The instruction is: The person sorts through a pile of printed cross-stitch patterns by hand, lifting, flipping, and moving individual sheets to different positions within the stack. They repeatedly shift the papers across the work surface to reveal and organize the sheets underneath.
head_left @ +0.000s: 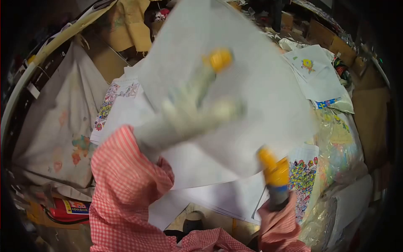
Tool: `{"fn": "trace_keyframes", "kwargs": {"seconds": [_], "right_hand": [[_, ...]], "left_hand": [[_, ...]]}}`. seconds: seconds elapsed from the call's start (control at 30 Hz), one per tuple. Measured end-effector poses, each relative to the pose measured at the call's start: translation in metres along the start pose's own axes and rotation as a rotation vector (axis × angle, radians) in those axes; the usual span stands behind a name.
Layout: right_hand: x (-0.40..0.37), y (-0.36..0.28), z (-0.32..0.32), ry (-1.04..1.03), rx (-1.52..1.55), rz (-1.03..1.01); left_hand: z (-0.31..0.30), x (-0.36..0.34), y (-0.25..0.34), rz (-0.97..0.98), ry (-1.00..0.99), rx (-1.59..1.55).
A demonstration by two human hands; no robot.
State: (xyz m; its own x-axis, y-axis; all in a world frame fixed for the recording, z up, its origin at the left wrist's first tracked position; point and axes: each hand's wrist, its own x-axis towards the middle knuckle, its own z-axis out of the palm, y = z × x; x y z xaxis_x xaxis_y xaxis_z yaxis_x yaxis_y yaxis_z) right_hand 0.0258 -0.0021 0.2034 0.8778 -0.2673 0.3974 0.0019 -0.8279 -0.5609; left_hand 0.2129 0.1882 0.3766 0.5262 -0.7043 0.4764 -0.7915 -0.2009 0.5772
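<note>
Sheet (264,92): blank around left hand (184,110), fingers spread | right hand (276,174) at its lower-right edge, grip unclear

Red-white checked sleeves (121,180); whitish gloves (178,115); orange-yellow covers (220,60) on fingers (204,81).

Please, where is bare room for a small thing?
Bare patches: plain paper between the left sleeve and the large blurred sheet; perhaps brown cardboard right of the clear plastic. Crowded: beside the right hand, with flower print and plastic.
</note>
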Motion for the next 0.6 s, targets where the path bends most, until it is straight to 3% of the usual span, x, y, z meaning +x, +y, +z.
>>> {"fn": "trace_keyframes", "kwargs": {"seconds": [0.03,0.07,0.1,0.13,0.17,0.2,0.23,0.3,0.33,0.4,0.43,0.5,0.53,0.57,0.6], "right_hand": [[0.003,0.068,0.007,0.1,0.375,0.206],[0.025,0.083,-0.02,0.122,0.436,0.17],[0.041,0.088,-0.044,0.186,1.029,0.094],[0.054,0.101,-0.064,0.252,0.334,0.147],[0.069,0.108,-0.08,0.227,0.107,0.384],[0.084,0.109,-0.087,0.323,0.38,0.643],[0.087,0.097,-0.089,0.423,0.78,0.584],[0.088,0.137,-0.09,0.313,0.291,0.491],[0.096,0.125,-0.089,0.309,0.281,0.491],[0.115,0.083,-0.086,0.323,0.466,0.784],[0.122,0.081,-0.084,0.317,0.451,0.787],[0.14,0.065,-0.079,0.253,-0.081,0.561],[0.153,0.045,-0.083,0.253,-0.179,0.626],[0.163,0.113,-0.082,0.367,0.12,0.437],[0.182,0.065,-0.1,0.087,-0.285,0.509]], "left_hand": [[0.005,-0.016,-0.006,0.175,-0.073,0.184],[0.005,-0.037,-0.016,0.354,-0.151,0.373],[0.008,-0.069,-0.033,0.284,-0.234,0.467],[0.014,-0.108,-0.054,0.217,-0.314,0.563],[0.025,-0.151,-0.069,0.025,-0.413,0.651],[0.032,-0.187,-0.071,-0.201,-0.58,0.761],[0.044,-0.227,-0.09,-0.293,-0.699,0.709],[0.067,-0.303,-0.126,-0.393,-0.784,0.748],[0.077,-0.325,-0.139,-0.394,-0.783,0.738],[0.092,-0.349,-0.158,-0.761,-0.663,0.935],[0.094,-0.345,-0.16,-0.764,-0.667,0.919],[0.093,-0.331,-0.163,-0.957,-0.723,0.903],[0.1,-0.36,-0.193,-0.818,-0.655,1.002],[0.094,-0.359,-0.199,-0.822,-0.659,0.994],[0.087,-0.352,-0.205,-0.803,-0.715,1.045]]}}
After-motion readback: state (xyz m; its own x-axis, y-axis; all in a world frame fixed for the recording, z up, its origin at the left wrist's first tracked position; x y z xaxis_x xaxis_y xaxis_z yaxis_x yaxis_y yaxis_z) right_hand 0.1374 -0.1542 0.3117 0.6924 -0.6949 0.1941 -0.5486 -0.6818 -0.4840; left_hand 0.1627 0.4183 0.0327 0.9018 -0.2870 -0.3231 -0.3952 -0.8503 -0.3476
